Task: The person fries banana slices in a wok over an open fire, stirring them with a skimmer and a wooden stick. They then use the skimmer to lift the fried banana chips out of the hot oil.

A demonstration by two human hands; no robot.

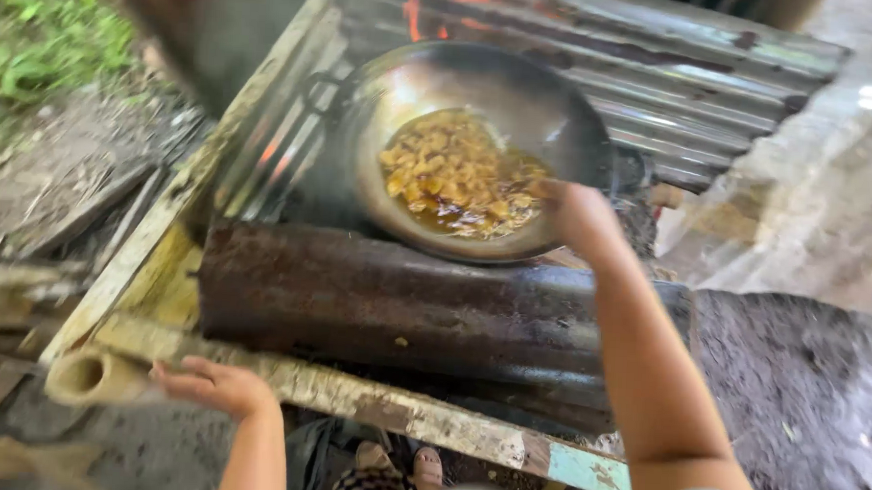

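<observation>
Right hand [573,210] is reaching over the wok [480,144] rim at 4 o'clock; grip blurred, cannot tell. Left hand [216,384], fingers loosely spread, is steadying the wooden frame [371,397]. Best keeping the wrist high, clear of hot oil.

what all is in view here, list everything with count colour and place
wok: one, dark metal, centre top, over the fire
food: one batch of yellow-brown pieces in oil, inside the wok
flames: orange, behind the wok and glowing at its left
rusty metal sheet: one, brown, in front of the wok
corrugated sheet: one, grey, behind the wok, upper right
wooden frame: pale, worn, along the front and left side
bamboo tube: one, tan, lower left
grass: green, top left corner
feet: two, bottom centre
left hand: fingers on the bamboo tube
right hand: at the wok's near right rim; grip blurred
</observation>
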